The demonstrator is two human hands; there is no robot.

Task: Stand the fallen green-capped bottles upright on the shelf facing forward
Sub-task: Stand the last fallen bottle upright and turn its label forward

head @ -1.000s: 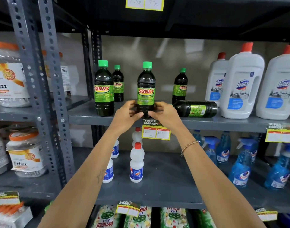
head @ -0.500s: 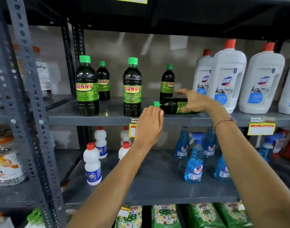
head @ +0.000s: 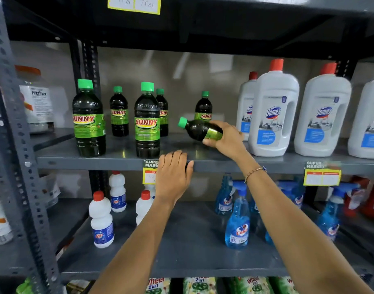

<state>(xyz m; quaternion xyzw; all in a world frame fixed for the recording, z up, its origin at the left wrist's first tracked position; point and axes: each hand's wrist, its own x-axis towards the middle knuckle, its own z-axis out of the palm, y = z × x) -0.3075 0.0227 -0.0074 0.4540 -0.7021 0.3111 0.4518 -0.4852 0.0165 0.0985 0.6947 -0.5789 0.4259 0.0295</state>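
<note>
**Right hand lifted a tilted bottle off the shelf**

Nearest the camera, both forearms reached up and forward from the bottom of the view. The left hand (head: 173, 177) rested palm-down over the front edge of the shelf (head: 97, 162), its fingers curled loosely over the lip and gripping no object, just beside a yellow price tag (head: 149, 172). The right arm stretched further in, a thin bracelet (head: 254, 172) at the wrist, which bent so that the hand angled leftward. The right hand (head: 226, 139) was closed around the lower body of a green-capped bottle (head: 200, 129), thumb beneath and fingers over the top. That bottle was tilted, its cap pointing up and to the left, its label partly covered by the fingers; it appeared raised off the shelf surface. Left of it, two large green-capped bottles (head: 147, 122) stood upright near the front edge, labels forward. Behind them three smaller ones (head: 119, 112) stood upright toward the back. To the right stood white jugs (head: 275, 111) with red caps.
</note>
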